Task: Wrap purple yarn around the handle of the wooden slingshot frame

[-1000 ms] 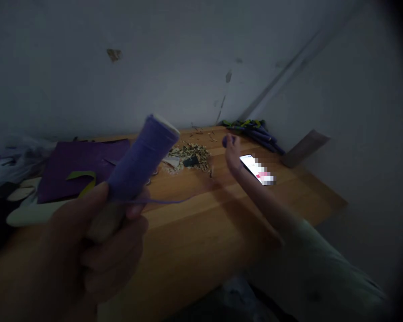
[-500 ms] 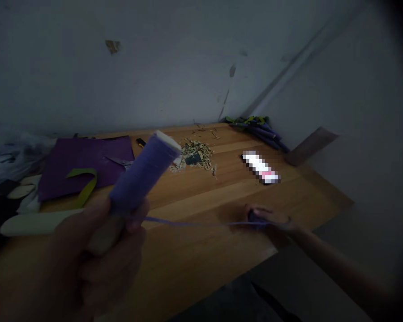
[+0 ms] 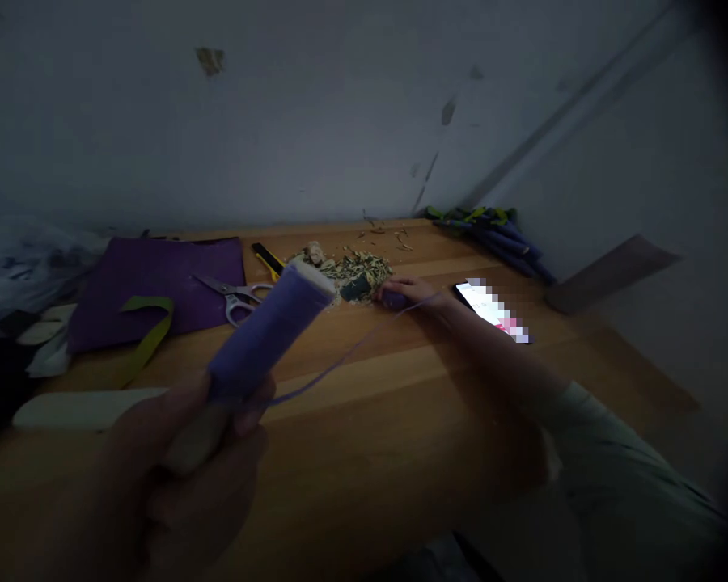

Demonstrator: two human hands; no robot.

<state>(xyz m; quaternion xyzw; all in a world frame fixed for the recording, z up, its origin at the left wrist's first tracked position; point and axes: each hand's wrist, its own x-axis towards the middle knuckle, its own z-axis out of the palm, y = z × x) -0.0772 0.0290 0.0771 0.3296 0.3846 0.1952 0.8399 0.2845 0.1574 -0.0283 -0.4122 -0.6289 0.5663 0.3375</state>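
Note:
My left hand (image 3: 200,477) is wrapped round a pale rod whose upper part is covered in purple wrapping (image 3: 267,335); its pale end tilts up to the right. From my fingers a slack purple strand (image 3: 340,361) curves across to my right hand (image 3: 409,291). That hand is closed on a small purple bundle (image 3: 394,300), low over the wooden table beside a dark green piece (image 3: 355,286) and a heap of pale shavings (image 3: 370,265).
Scissors (image 3: 234,293) lie on a purple sheet (image 3: 158,279), with a yellow-green strip (image 3: 151,339) and a yellow-black cutter (image 3: 268,260) nearby. A lit phone (image 3: 491,311), purple rods (image 3: 506,241) and a brownish curled sheet (image 3: 612,275) are on the right. A pale bar (image 3: 85,409) lies left.
My right hand has moved forward and left with the purple bundle, from near the front edge to the shavings. The strand, taut before, now sags. The left hand keeps its hold.

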